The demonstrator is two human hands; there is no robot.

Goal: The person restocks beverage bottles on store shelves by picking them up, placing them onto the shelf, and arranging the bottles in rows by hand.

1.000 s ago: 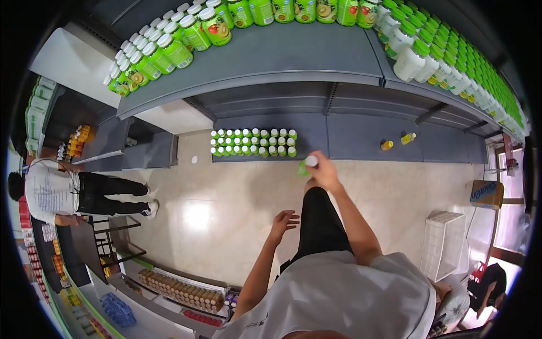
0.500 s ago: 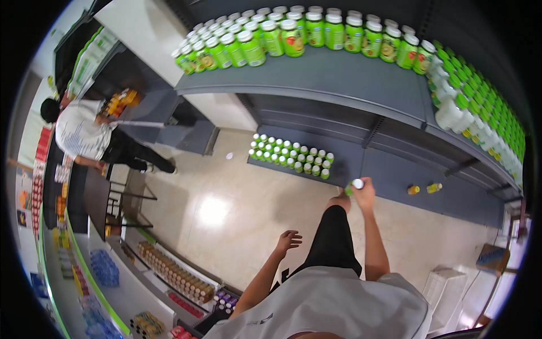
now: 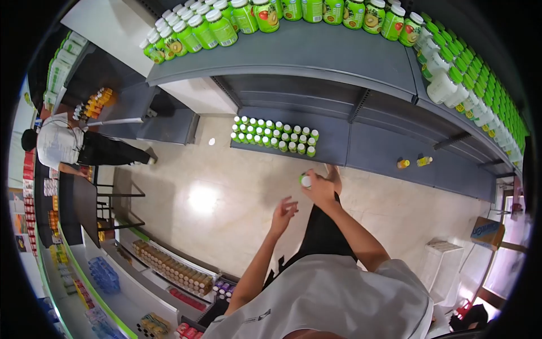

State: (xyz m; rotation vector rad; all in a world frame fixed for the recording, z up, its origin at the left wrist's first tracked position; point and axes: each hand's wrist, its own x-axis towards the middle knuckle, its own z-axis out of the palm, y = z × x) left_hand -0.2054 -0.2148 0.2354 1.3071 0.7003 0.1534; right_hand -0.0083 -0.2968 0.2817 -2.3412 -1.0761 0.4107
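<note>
My right hand (image 3: 319, 187) is wrapped round a green bottle with a white cap (image 3: 306, 181), held over the floor in front of the low shelf. To its left, my left hand (image 3: 284, 213) hangs in the air with its fingers apart and nothing in them. Beyond both hands, rows of green bottles with white caps (image 3: 274, 136) stand on the lower shelf (image 3: 333, 148). Two small yellow-orange bottles, one (image 3: 402, 164) beside the other (image 3: 424, 161), are farther right on that shelf level.
The upper shelf (image 3: 293, 53) carries many green bottles and white bottles with green caps (image 3: 446, 86). Another person (image 3: 61, 146) stands at the left by a dark table (image 3: 82, 198). A white crate (image 3: 441, 265) and a cardboard box (image 3: 487, 233) are at the right.
My right hand has moved back from the shelf edge with the bottle, closer to my left hand. The camera view has swung and shifted. The other person's legs have moved.
</note>
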